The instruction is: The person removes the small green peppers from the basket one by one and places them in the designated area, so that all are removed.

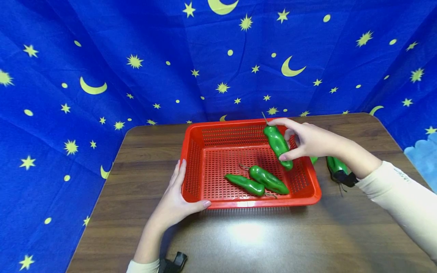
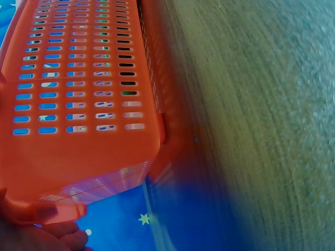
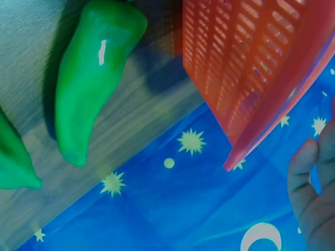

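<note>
My right hand (image 1: pixel 307 140) pinches a long green pepper (image 1: pixel 275 142) between thumb and fingers, its stem pointing up and away. The pepper is over the right part of a red plastic basket (image 1: pixel 250 204), tilted. Two more green peppers lie on the basket floor near the front: a slimmer pepper (image 1: pixel 245 184) and a thicker pepper (image 1: pixel 269 179). At the front left corner of the basket, my left hand (image 1: pixel 174 203) grips the rim, thumb along the front and fingers on the left side. The right wrist view shows only part of the right hand (image 3: pixel 316 188).
On the wooden table (image 1: pixel 143 163), right of the basket, lie a green pepper (image 3: pixel 99 78) and another green pepper (image 3: pixel 13 157), partly behind my right arm in the head view. A blue cloth (image 1: pixel 153 45) with stars and moons hangs behind and beside the table.
</note>
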Demonstrator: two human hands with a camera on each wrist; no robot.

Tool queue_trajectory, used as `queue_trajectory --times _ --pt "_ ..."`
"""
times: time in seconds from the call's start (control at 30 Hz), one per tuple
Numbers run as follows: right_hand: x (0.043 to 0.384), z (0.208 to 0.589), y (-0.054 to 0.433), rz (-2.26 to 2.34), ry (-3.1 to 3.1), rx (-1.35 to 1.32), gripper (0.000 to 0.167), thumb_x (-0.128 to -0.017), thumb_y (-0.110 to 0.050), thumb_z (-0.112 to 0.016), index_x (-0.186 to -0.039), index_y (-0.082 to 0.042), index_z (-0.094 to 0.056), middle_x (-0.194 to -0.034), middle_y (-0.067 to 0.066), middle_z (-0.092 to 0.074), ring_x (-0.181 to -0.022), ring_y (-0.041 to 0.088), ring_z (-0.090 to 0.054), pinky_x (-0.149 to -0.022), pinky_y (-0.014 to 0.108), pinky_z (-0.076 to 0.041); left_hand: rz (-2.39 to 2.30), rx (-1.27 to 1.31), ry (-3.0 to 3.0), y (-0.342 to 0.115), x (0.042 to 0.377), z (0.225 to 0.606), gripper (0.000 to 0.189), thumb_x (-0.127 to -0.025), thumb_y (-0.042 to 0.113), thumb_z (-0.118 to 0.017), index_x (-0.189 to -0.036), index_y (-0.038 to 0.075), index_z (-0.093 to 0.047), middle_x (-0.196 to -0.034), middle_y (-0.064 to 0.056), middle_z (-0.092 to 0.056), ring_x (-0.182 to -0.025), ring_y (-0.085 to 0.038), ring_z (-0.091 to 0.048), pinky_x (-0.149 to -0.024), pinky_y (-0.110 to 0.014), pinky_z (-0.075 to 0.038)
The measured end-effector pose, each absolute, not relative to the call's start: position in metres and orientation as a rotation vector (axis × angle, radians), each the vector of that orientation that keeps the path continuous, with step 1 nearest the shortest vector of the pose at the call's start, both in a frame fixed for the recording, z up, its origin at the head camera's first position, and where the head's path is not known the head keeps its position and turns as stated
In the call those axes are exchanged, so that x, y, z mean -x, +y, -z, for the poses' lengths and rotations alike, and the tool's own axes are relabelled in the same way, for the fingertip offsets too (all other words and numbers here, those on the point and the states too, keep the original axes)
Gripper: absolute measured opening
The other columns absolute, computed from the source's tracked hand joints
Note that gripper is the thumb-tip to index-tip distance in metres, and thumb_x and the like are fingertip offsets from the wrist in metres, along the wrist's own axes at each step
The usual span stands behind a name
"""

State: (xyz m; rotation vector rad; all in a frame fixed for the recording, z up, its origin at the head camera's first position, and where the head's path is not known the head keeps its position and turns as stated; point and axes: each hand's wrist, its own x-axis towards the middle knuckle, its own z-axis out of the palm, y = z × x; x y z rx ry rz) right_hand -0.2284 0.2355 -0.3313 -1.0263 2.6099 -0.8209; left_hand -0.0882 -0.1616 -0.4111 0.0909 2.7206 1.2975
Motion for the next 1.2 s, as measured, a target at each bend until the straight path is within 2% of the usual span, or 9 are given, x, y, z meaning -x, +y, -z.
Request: queue_trajectory --times 0.2,0.37,0.5,0.87,1.2 --pt "0.224 0.328 0.25 0.887 2.64 0.957 0.091 -0.074 -0.029 -0.089 -0.149 -0.027 -0.037 -0.078 0.003 -0.058 -0.054 0.012 -0.049 -0.051 0.026 -0.044 -1.291 -0.093 2.723 -0.161 0.087 0.41 0.134 -0.062 0.059 -0.088 -0.158 0.04 0.004 -0.168 0.006 0.009 -0.154 -0.036 -0.003 -0.112 -0.07 -0.023" --pt "0.22 0.326 0.266 0.928 2.681 0.932 0.091 -0.073 -0.022 -0.089 -0.148 -0.026 -0.038 -0.075 0.001 -0.058 -0.056 0.009 -0.046 -0.051 0.026 -0.042 -1.295 -0.085 2.714 -0.16 0.087 0.41 0.134 -0.063 0.059 -0.088 -0.158 0.04 0.004 -0.167 0.007 0.009 -0.154 -0.036 -0.004 -0.112 -0.07 -0.024" --pt "0.218 0.326 0.279 0.969 2.698 0.948 0.092 -0.072 -0.016 -0.089 -0.148 -0.023 -0.038 -0.071 -0.002 -0.058 -0.054 0.008 -0.044 -0.049 0.025 -0.04 -1.299 -0.084 2.712 -0.161 0.087 0.409 0.133 -0.063 0.058 -0.088 -0.158 0.04 0.003 -0.167 0.006 0.009 -0.154 -0.036 -0.004 -0.112 -0.07 -0.026" --pt "0.209 0.331 0.322 1.042 2.741 0.841 0.096 -0.071 -0.002 -0.087 -0.15 -0.021 -0.036 -0.073 -0.003 -0.065 -0.048 0.008 -0.043 -0.044 0.028 -0.036 -1.306 -0.08 2.702 -0.161 0.088 0.411 0.132 -0.064 0.059 -0.087 -0.157 0.043 0.005 -0.167 0.007 0.01 -0.154 -0.037 -0.005 -0.111 -0.07 -0.027" --pt "0.205 0.353 0.356 1.181 2.698 0.871 0.092 -0.07 0.011 -0.082 -0.147 -0.007 -0.035 -0.069 -0.003 -0.065 -0.047 0.004 -0.038 -0.041 0.026 -0.029 -1.284 -0.082 2.714 -0.161 0.088 0.41 0.134 -0.063 0.059 -0.087 -0.158 0.041 0.005 -0.167 0.005 0.01 -0.154 -0.038 -0.004 -0.112 -0.071 -0.024"
